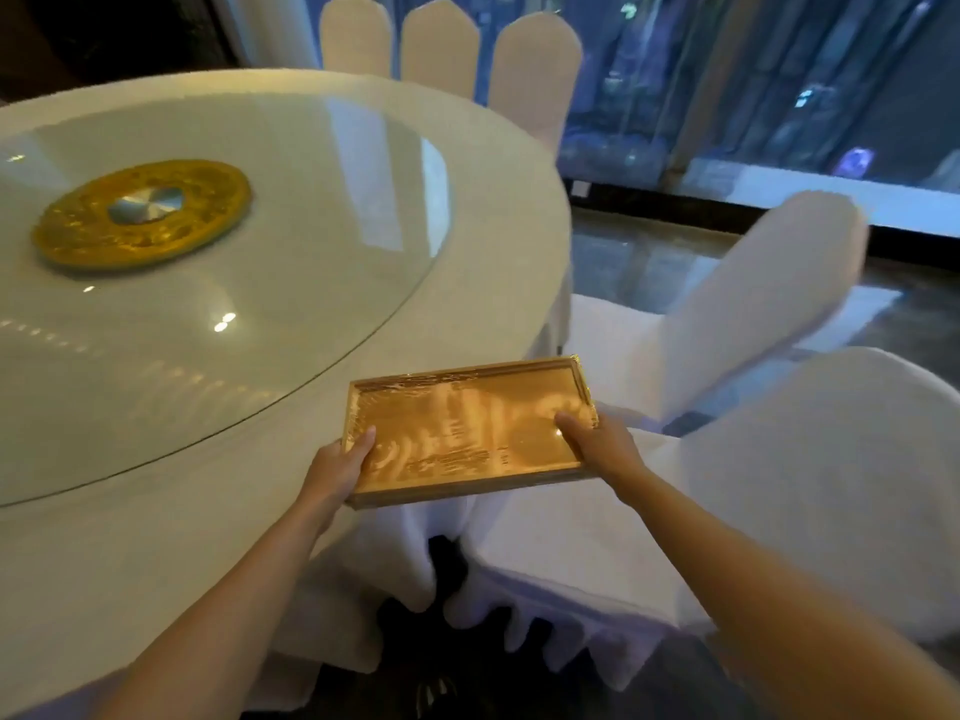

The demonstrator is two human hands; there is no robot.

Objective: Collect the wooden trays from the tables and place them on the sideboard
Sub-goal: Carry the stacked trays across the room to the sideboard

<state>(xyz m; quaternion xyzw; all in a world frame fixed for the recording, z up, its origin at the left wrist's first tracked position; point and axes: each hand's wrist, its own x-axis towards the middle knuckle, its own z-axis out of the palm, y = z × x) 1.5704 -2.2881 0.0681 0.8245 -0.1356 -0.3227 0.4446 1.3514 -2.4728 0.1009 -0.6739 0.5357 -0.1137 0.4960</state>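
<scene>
Round white-clothed dining table (156,537) carries a circular glass turntable (291,283). Rectangular light wooden tray (467,433) sits level at the table's near-right edge, overhanging it, long axis left to right. Left hand (337,470) and right hand (597,444) each clasp a short end, thumbs inside. White-covered chairs (779,459) stand beside.

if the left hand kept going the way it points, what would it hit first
The left hand points up and slightly right across the wooden tray it grips; beyond, likely the round table's edge, though depth is unclear.

White-draped round table (483,283), covered chairs (753,314), dark glossy floor (639,262), tall night windows (779,80).
</scene>
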